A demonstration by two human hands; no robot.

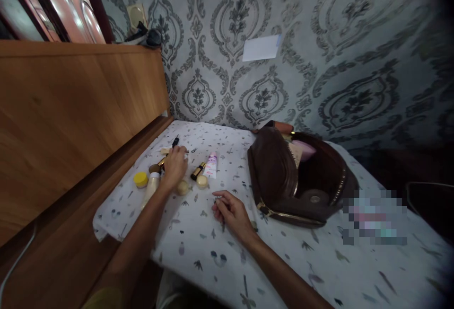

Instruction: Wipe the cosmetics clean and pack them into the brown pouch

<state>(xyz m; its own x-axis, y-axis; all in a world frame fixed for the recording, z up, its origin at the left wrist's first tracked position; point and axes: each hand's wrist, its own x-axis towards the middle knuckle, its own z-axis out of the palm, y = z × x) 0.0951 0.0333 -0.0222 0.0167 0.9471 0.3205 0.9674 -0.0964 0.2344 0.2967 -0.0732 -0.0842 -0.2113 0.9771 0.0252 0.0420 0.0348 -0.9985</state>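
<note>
Among small cosmetics at the left of the cloth, my left hand [176, 166] has its fingers bent downward; what is under them is hidden. Around it lie a yellow-lidded jar [141, 179], a pale bottle [152, 187], a brown round item [154, 169] and a black item [176, 141]. Two small cream round items [182, 187] [202, 181], a black-and-gold tube [197, 171] and a white-pink tube [211, 165] are to its right. My right hand [229, 210] hovers over the cloth with curled fingers; anything between them is too small to make out.
An open brown bag [273, 172] stands at the right with a pink item [304, 150] inside. The patterned cloth [198, 247] covers the surface. A wooden panel [78, 110] rises at the left, and a papered wall [213, 86] stands behind.
</note>
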